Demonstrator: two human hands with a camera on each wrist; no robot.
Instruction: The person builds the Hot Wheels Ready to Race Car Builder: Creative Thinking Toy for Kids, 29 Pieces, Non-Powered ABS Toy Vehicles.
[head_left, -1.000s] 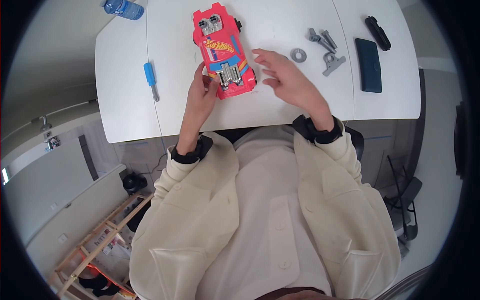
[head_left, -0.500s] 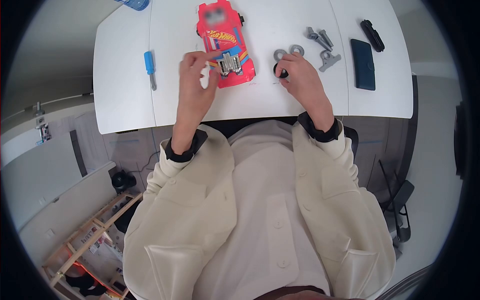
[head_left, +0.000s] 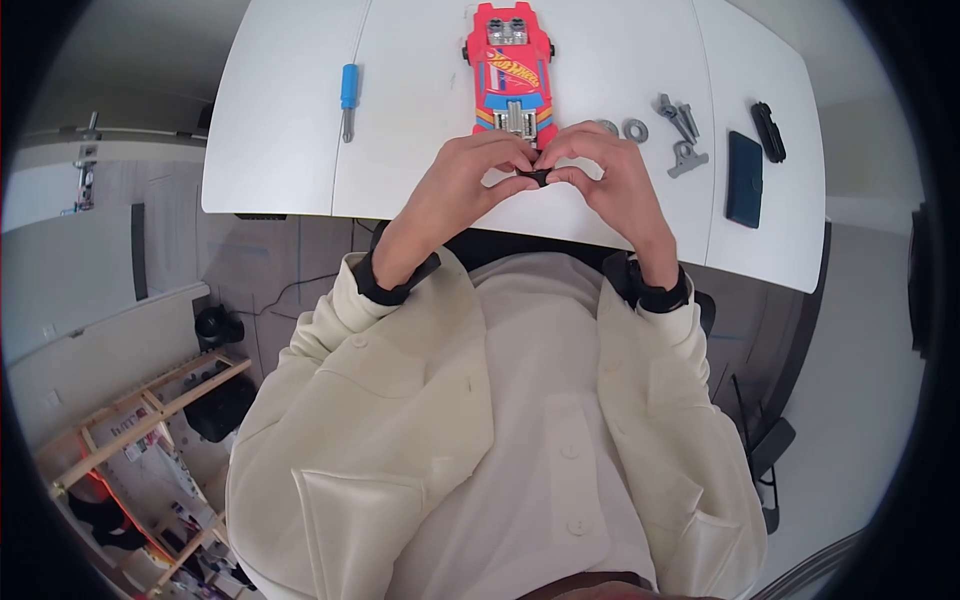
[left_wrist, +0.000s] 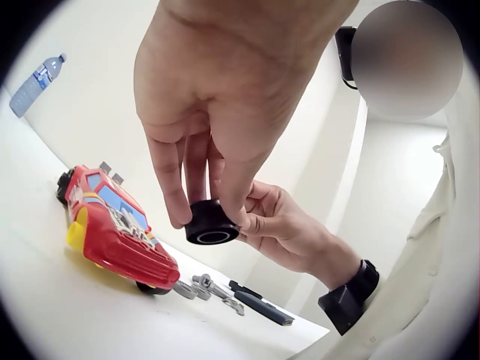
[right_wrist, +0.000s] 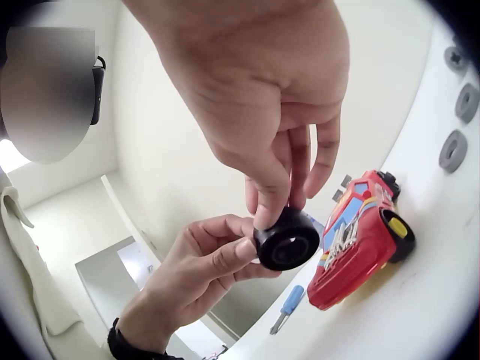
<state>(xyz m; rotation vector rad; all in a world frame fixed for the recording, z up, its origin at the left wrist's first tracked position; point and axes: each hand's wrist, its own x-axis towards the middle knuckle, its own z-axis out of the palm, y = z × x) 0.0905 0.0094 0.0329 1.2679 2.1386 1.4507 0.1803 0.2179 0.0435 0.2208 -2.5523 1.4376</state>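
Both hands pinch a black toy wheel (head_left: 540,177) between thumbs and fingertips, just in front of a red toy car (head_left: 515,70). My left hand (head_left: 462,185) grips the wheel's left side, my right hand (head_left: 612,182) its right side. Seen from the left wrist, the wheel (left_wrist: 212,225) is raised over the table, its ringed face downward. The right wrist view shows the wheel's hollow round face (right_wrist: 291,251). The car stands on the table with its rear toward me; a bare yellow hub (left_wrist: 76,234) shows on one side.
Right of the car lie grey washers (head_left: 635,130), grey bolts (head_left: 667,106) and a grey toy wrench piece (head_left: 687,158). Farther right are a dark wallet-like case (head_left: 744,180) and a black case (head_left: 768,132). A blue-handled screwdriver (head_left: 348,100) lies left. A water bottle (left_wrist: 37,86) stands behind.
My right hand has brought the black wheel from beside the washers to the middle. The left hand has left the car and now also holds the wheel.
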